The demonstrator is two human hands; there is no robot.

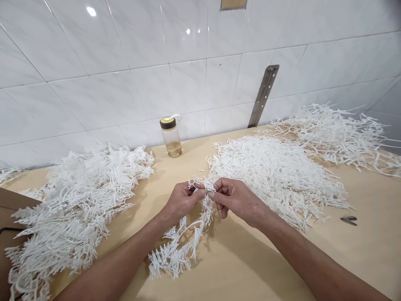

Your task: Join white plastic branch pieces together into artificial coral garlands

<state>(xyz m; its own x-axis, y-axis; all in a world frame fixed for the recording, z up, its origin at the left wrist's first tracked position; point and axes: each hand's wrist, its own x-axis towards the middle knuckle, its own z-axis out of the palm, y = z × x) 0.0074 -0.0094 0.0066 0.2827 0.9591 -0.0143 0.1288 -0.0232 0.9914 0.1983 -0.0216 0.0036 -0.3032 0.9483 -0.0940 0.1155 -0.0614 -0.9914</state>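
Both hands meet over the middle of the table, fingertips almost touching. My left hand (183,200) is closed in a pinch on a white plastic branch (196,240). That branch carries bushy sprigs and hangs down in a curve towards the table's near side. My right hand (236,198) is also pinched, with thumb and forefinger on a small white sprig (209,186) at the branch's upper end. Whether the sprig is fixed fully onto the branch is hidden by the fingertips. Just beyond my right hand lies a heap of small loose white sprigs (269,171).
Bushy white branches (84,196) pile up on the left, beside a brown box (14,209). Bare white stems (338,133) lie at the far right. A lidded bottle (172,142) and a metal bracket (263,96) stand by the tiled wall. Small dark objects (348,220) lie right.
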